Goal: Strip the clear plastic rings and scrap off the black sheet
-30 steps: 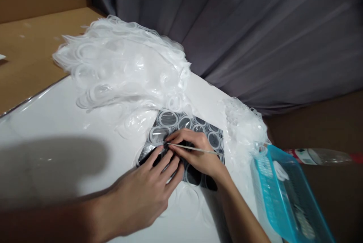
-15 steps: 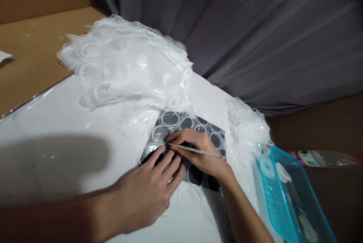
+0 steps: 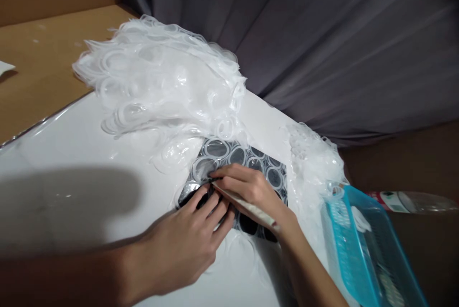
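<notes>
A black sheet (image 3: 248,224) with pale, clear-looking rings (image 3: 216,148) across it lies on the white tabletop (image 3: 82,149). My left hand (image 3: 184,237) rests on its near left part, fingers stretched and spread, fingertips against the sheet; the thumb is hidden. Pinched in my right hand (image 3: 256,190) is a slim tool with a flat, pale handle (image 3: 253,210). Its tip meets the sheet beside my left fingertips, and I cannot make out its kind. Parts of the sheet are covered by both hands.
A big heap of thin clear plastic ring sheets (image 3: 165,75) stands behind the black sheet. A smaller heap (image 3: 313,154) is at the right, near a blue plastic basket (image 3: 339,245) holding small items. Beyond lies a clear bottle (image 3: 416,202). A grey curtain (image 3: 287,25) hangs behind.
The tool has turned in my right hand, so its handle shows broader and points more toward me. My right hand has shifted slightly; my left hand stays nearly still.
</notes>
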A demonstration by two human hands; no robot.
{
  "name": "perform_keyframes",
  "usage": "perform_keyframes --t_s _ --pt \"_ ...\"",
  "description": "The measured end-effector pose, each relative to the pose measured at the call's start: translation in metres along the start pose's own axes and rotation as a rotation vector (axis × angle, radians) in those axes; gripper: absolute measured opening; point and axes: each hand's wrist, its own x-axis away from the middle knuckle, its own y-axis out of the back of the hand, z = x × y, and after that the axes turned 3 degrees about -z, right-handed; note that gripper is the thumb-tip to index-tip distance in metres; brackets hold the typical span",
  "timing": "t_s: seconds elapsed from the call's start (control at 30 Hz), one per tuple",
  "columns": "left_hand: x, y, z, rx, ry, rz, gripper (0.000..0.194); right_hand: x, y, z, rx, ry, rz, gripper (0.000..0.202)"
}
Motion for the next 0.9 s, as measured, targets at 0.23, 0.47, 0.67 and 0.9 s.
perform_keyframes --t_s 0.23,0.47,0.67,0.9 --pt "0.001 -0.002 -0.001 0.014 0.008 0.000 0.058 0.004 -0.017 -0.006 0.287 0.195 -0.072 0.023" --pt "-0.001 -0.001 0.000 -0.013 0.004 -0.014 0.073 -0.021 -0.010 -0.026 0.252 0.043 -0.598 0.019" --pt "0.003 -0.006 -0.002 0.017 0.024 -0.039 0.069 -0.030 0.031 -0.035 0.414 -0.204 -1.031 0.009" --pt "0.003 -0.004 0.005 0.034 0.019 -0.047 0.063 0.099 0.090 -0.058 0.846 -0.626 -1.016 0.019"
